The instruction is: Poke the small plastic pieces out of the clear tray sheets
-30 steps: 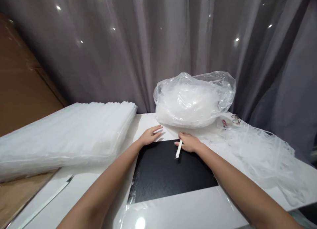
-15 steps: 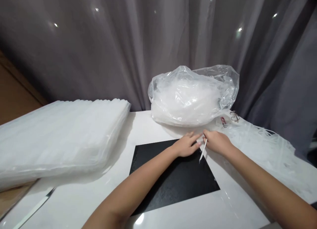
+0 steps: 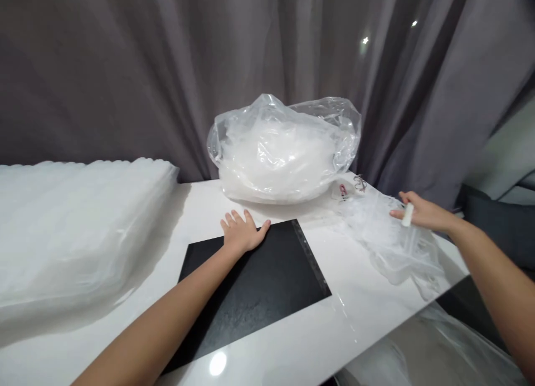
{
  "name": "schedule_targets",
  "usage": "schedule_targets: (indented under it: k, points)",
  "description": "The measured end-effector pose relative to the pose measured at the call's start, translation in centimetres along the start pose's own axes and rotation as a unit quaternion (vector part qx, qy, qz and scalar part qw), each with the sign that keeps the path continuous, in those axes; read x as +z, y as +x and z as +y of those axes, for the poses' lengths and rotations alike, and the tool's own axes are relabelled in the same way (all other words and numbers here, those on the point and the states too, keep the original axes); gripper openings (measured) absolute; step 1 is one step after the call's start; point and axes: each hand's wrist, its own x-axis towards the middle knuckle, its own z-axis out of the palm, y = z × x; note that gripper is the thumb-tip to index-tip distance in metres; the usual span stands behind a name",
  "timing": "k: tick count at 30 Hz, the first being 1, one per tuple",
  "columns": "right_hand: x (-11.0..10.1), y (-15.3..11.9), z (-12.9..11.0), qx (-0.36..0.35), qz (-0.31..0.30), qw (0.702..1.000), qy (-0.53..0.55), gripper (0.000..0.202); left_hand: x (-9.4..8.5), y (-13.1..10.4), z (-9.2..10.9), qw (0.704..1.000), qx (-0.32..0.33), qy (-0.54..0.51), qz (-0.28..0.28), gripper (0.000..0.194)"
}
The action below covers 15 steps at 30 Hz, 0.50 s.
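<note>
My left hand (image 3: pixel 242 230) lies flat with its fingers spread over the far edge of a black mat (image 3: pixel 267 291) on the white table. Off to the right, my right hand (image 3: pixel 424 212) is in the air above a loose pile of clear plastic strips (image 3: pixel 388 230). Its fingers are closed around a slim white tool (image 3: pixel 408 214), seen nearly end-on, so its kind is unclear. The thumb and index finger point left.
A thick stack of clear, wavy-edged plastic (image 3: pixel 83 224) fills the left side. Behind the mat stands a see-through bag (image 3: pixel 280 157) with white contents. Near it are a small red item (image 3: pixel 343 191) and a wire-like loop (image 3: pixel 360 183). More clear plastic (image 3: pixel 443 352) hangs below the table edge.
My right hand has left the mat's right corner and swung right over the strips, still with the white tool. My left hand has shifted left along the mat's far edge. The view has turned right.
</note>
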Motion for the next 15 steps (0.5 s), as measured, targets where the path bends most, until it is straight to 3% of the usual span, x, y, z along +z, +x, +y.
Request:
schedule_targets:
  k: [3,6,9,12,15]
  points:
    - [2.2,-0.5,-0.8,-0.016,-0.111,0.993,0.036,0.046,0.8,-0.1,4.7,0.996,0.086,-0.022,-0.013,0.095]
    - [3.4,-2.1,-2.8,-0.048,-0.103,0.993,0.022,0.044,0.9,-0.5,8.3,0.970,0.231,-0.063,-0.041,0.073]
    - [2.9,-3.9,-3.5,-0.068,-0.082,0.994,0.024,0.035,0.4,-0.6,9.5,0.924,0.362,-0.108,-0.060,0.053]
    - [0.9,-5.4,-2.6,-0.096,-0.071,0.992,0.048,0.040,0.1,-0.4,9.6,0.908,0.391,-0.142,-0.054,0.061]
    - [-1.1,-6.2,-0.9,-0.097,-0.006,0.990,0.105,0.051,0.1,-0.1,10.9,0.923,0.341,-0.171,-0.046,0.084]
